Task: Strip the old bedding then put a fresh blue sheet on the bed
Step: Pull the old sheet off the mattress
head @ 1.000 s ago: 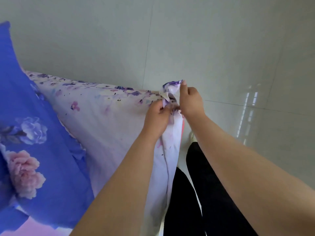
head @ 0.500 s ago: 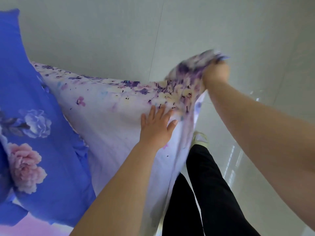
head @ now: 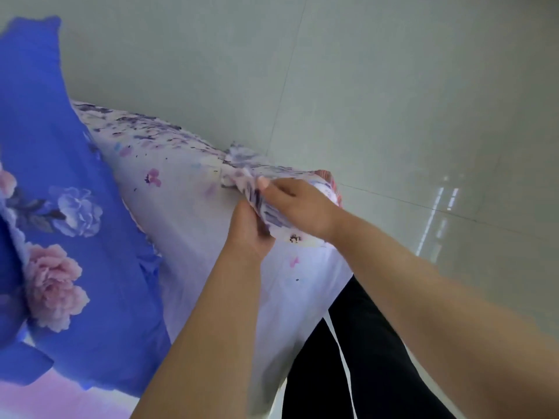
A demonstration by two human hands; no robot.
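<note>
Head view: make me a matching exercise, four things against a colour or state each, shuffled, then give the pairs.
Things:
1. white floral sheet
2. blue bedding
3. right hand
4. trousers

Descriptions:
A. black
B. deep blue with pink and lilac flowers
C. pale with small purple flowers, its corner lifted
D. has a grip on bunched sheet corner, beside the left hand

Pairs: 1-C, 2-B, 3-D, 4-A

Pale glossy floor tiles (head: pixel 393 86) w/ window glare (head: pixel 444 207); black trousers (head: pixel 363 358) at btm.
</note>
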